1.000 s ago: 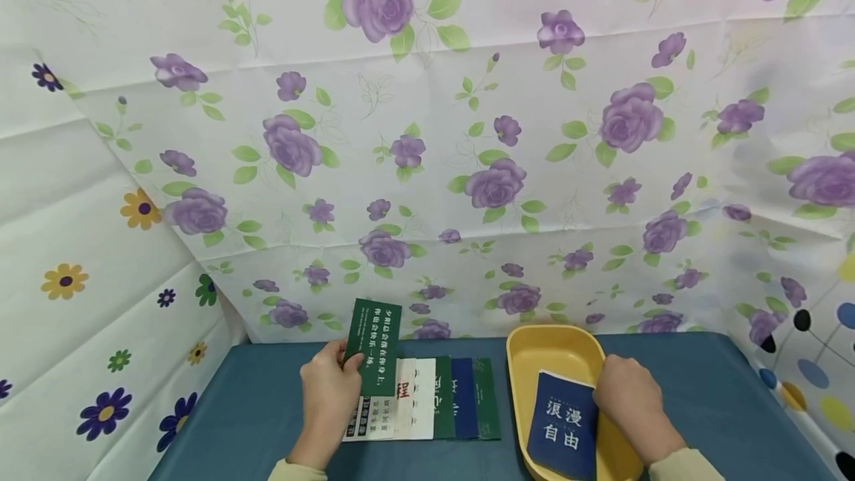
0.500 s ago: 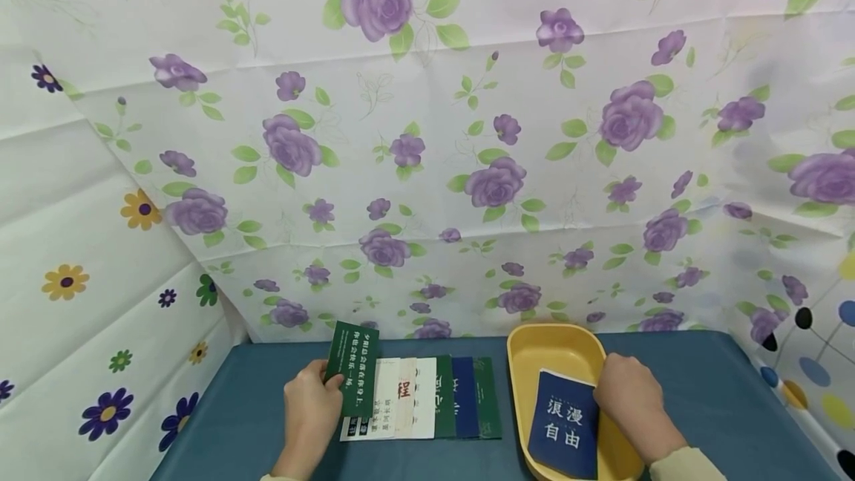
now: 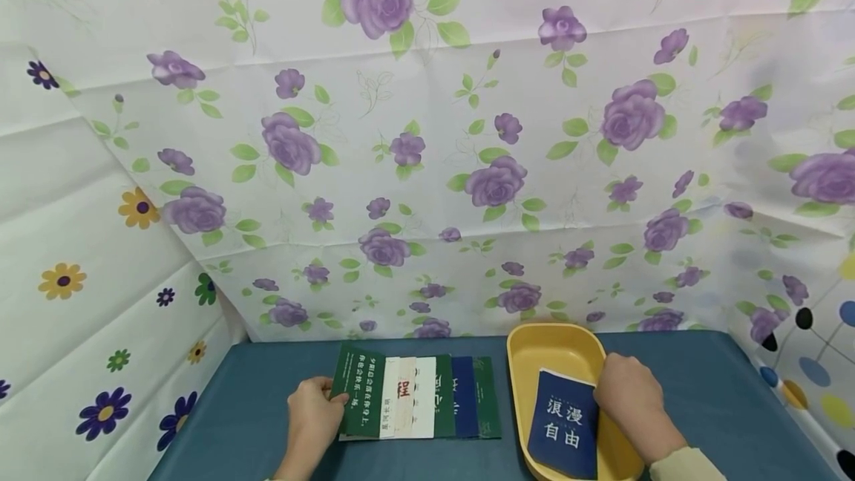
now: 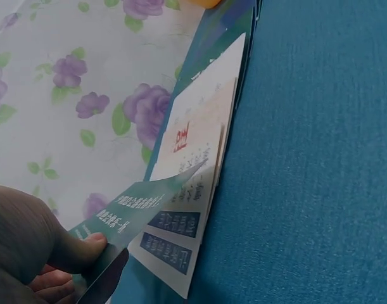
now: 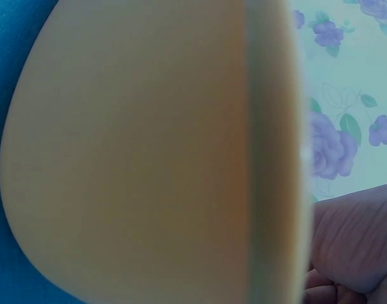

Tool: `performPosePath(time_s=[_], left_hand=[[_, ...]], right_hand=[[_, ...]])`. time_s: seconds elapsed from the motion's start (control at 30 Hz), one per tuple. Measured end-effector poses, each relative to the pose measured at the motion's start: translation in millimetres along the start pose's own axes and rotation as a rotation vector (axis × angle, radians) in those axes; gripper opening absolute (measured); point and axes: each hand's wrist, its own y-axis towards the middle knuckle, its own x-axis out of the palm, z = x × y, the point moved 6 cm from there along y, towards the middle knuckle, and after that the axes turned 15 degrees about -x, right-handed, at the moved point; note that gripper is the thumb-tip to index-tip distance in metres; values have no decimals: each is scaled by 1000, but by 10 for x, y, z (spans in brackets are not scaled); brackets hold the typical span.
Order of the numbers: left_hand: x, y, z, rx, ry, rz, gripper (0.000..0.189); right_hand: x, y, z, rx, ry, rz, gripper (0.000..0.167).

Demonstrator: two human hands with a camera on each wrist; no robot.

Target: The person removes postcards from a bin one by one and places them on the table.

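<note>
One green card (image 3: 361,393) in left hand (image 3: 312,413), right hand (image 3: 629,399) gripping tray (image 3: 559,349)

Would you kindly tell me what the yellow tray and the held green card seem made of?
Yellow tray: probably smooth plastic, given its even colour and rounded, moulded-looking rim.
Green card: likely printed paper or cardstock, given its thin edge and lettering; finish unclear.

In the head view, the green card (image 3: 358,394) covers much of the leftmost white card (image 3: 386,421), its smallest print is too fine to read, and the bottom edge crops the yellow tray (image 3: 559,351). The left wrist view cuts off the left hand (image 4: 25,250); the right one blurs the tray, which hides the right hand's (image 5: 355,244) fingertips.
</note>
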Motion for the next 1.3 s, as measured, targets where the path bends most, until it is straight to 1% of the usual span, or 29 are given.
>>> performPosePath(time_s=[0.17, 0.27, 0.37, 0.67, 0.8, 0.93, 1.1, 1.2, 1.3], left_hand=[[43, 10, -18, -15, 5, -15, 34], [77, 14, -33, -12, 19, -18, 37], [108, 15, -52, -2, 39, -11, 39], [158, 22, -109, 7, 90, 21, 37], [157, 24, -115, 4, 123, 48, 37], [144, 36, -127, -5, 168, 77, 34], [148, 43, -128, -37, 200, 50, 32], [137, 22, -154, -55, 220, 47, 28], [123, 33, -125, -56, 238, 70, 25]], right_hand=[[9, 3, 6, 0, 4, -9, 15], [13, 6, 13, 1, 6, -11, 15], [13, 7, 19, 4, 6, -11, 15], [11, 1, 10, -5, 0, 4, 15], [7, 3, 9, -5, 6, 2, 14], [-1, 10, 6, 3, 11, -16, 14], [-14, 16, -1, 8, 10, -31, 16], [3, 6, -8, 10, 8, -43, 16], [-13, 17, -1, 10, 6, -32, 16]])
